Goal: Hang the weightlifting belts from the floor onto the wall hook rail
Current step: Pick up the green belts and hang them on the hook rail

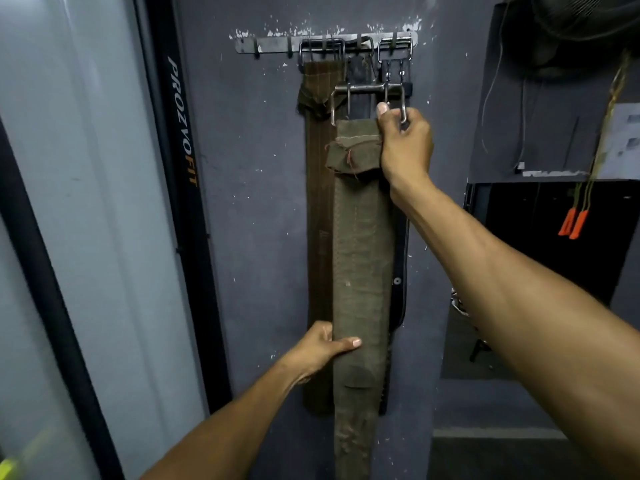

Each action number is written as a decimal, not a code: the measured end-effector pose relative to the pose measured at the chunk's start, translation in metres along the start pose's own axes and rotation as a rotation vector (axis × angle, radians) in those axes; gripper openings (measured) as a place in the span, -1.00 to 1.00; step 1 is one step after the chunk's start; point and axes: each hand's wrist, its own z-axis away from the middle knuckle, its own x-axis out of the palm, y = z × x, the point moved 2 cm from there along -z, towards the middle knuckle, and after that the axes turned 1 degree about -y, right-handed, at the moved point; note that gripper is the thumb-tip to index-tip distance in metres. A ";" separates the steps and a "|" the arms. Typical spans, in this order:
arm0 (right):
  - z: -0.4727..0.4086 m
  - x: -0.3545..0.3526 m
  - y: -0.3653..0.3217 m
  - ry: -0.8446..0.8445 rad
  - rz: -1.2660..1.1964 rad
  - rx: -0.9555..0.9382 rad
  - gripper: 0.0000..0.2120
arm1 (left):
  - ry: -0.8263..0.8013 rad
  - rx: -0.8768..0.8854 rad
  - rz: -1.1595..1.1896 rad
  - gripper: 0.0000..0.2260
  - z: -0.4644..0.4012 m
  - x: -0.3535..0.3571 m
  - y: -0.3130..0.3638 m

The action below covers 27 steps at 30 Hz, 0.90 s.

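Observation:
An olive weightlifting belt (pixel 360 258) hangs upright in front of the wall, its metal buckle (pixel 360 90) a little below the hook rail (pixel 270 45). My right hand (pixel 405 143) grips the belt's top at the buckle's right side. My left hand (pixel 322 348) holds the belt's left edge lower down. On the rail hang a brown belt (pixel 317 188) by its buckle and a black belt (pixel 400 299), mostly hidden behind the olive one. The rail's left hooks carry nothing.
A black frame marked PROZOFIT (pixel 181 123) and a grey panel (pixel 86 202) stand to the left. Orange-handled cords (pixel 573 221) hang at the right beside a dark opening. A fan (pixel 581 29) sits at the top right.

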 end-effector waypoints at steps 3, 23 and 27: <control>0.001 -0.002 0.003 -0.003 -0.001 0.002 -0.75 | 0.012 -0.008 -0.041 -0.69 0.001 -0.002 -0.014; 0.059 -0.019 0.084 -0.248 0.042 0.100 -0.49 | 0.404 0.386 0.267 -0.63 -0.053 0.010 0.190; 0.111 -0.035 0.132 -0.413 -0.099 0.213 -0.57 | 0.359 0.425 0.273 -0.65 -0.055 0.004 0.205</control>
